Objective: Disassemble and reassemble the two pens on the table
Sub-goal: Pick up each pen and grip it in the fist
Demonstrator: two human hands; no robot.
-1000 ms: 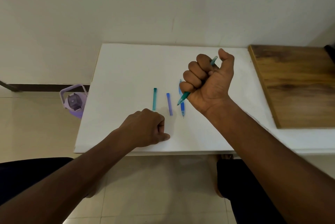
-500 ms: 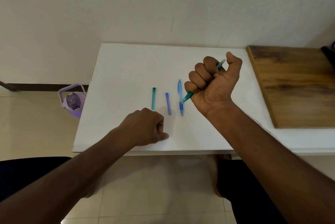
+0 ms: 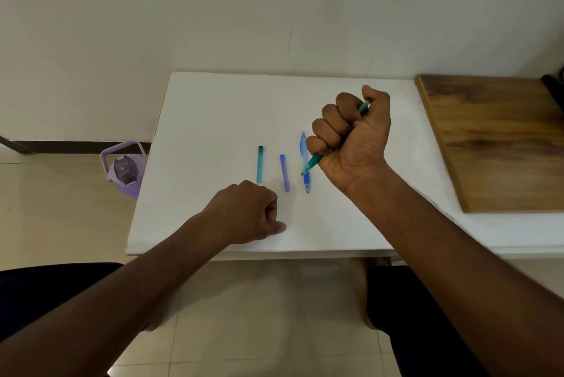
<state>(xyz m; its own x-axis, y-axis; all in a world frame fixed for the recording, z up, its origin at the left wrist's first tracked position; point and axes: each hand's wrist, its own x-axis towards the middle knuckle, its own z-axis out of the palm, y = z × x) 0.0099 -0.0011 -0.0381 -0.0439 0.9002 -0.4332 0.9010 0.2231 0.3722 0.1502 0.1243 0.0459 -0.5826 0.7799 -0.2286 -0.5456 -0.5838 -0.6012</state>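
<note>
Reassembly, by the look of it: both caps lie off on the white table (image 3: 213, 108).
Wall behind, wooden board (image 3: 494, 144) to your right, purple bottle (image 3: 125, 170) on the floor. Your right hand (image 3: 351, 138) fists the teal pen (image 3: 312, 162); your left hand (image 3: 248, 212) rests curled, seemingly empty. Beside the blue pen (image 3: 305, 169) lie the blue cap (image 3: 284, 173) and teal cap (image 3: 260, 164), which you likely fetch next.
</note>
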